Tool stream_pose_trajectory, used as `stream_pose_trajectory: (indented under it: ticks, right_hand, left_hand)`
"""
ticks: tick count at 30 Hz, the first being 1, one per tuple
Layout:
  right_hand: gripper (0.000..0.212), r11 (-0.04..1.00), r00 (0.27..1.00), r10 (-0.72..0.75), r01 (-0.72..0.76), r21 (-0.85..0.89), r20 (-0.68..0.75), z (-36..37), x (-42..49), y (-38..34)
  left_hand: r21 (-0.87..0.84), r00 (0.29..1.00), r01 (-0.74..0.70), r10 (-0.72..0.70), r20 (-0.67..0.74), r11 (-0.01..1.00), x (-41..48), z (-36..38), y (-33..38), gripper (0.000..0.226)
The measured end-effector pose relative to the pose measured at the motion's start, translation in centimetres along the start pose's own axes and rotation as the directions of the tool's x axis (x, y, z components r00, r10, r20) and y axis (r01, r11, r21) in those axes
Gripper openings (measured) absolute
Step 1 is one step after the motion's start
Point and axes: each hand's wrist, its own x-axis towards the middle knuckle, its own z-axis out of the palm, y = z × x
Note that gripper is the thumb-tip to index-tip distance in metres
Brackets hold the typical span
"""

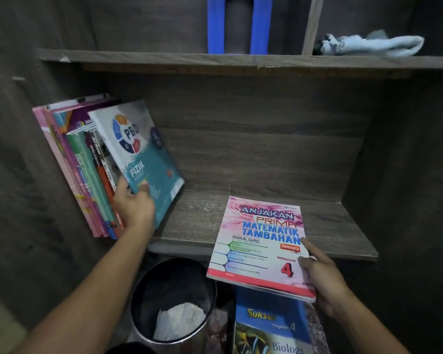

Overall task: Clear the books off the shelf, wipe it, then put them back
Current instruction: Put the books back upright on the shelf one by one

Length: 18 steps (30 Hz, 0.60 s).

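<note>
While both hands are holding books at the shelf [330,226], left hand [133,204]: is gripping the lower edge of the Fizik book [138,154], thumb lying on the cover, fingers curling behind it.
Fizik book: is tilting left against the row of books [82,169].
Row of books: is leaning against the shelf's left wall.
Right hand [320,274]: is pinching the right edge of the Matematik Tambahan book [258,241], thumb on the cover, fingers curling underneath.
Matematik Tambahan book: is facing cover-up, far end over the shelf board, near end projecting past the front edge.
Cloth [371,44]: is lying crumpled in the upper right compartment.
Biologi book [274,325]: is lying below the shelf, beside the waste bin [138,302].
</note>
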Motion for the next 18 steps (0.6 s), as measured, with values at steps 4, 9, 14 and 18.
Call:
stream_pose_trajectory:
  ticks: [4,9,14,18]
  right_hand:
    - [0.05,1.0,1.0,-0.009,0.009,-0.014,-0.007,0.0,0.2,0.2]
    - [0.05,1.0,1.0,-0.01,0.01,-0.012,-0.012,0.0,0.4,0.2]
    - [0.051,1.0,1.0,-0.017,0.017,-0.004,-0.009,0.0,0.4,0.3]
    - [0.051,1.0,1.0,-0.007,0.007,0.013,-0.005,0.1,0.3,0.2]
  left_hand:
    - [0.181,0.999,-0.029,0.033,-0.019,0.983,-0.7,0.1,-1.5,0.029]
    - [0.438,0.995,0.096,-0.101,-0.012,0.894,-0.2,-0.7,-2.8,0.029]
    - [0.867,0.96,-0.041,-0.221,0.172,0.496,1.7,-3.2,-1.2,0.037]
    - [0.951,0.955,-0.176,-0.189,0.228,0.254,2.0,-5.3,-0.3,0.033]
